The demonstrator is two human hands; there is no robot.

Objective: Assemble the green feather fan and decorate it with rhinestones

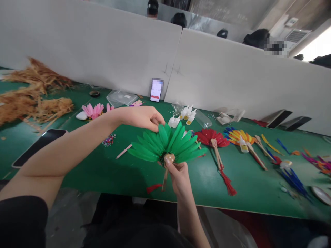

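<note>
The green feather fan (168, 143) is held up just above the counter (108, 172), near its front edge, probably so the feathers can spread freely. The right hand (179, 177) has its fingers clenched on the handle with the thumb on the hub, which seems to steady it. The left hand (141, 117) pinches feather tips at the top. 2 others, a red fan (210, 137) and an orange fan (239, 136), lie flat to the right.

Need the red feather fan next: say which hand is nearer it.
Right. The right hand, gripping the green feather fan, is just left of the red feather fan; the left hand, on green feather tips, is farther left.
</note>
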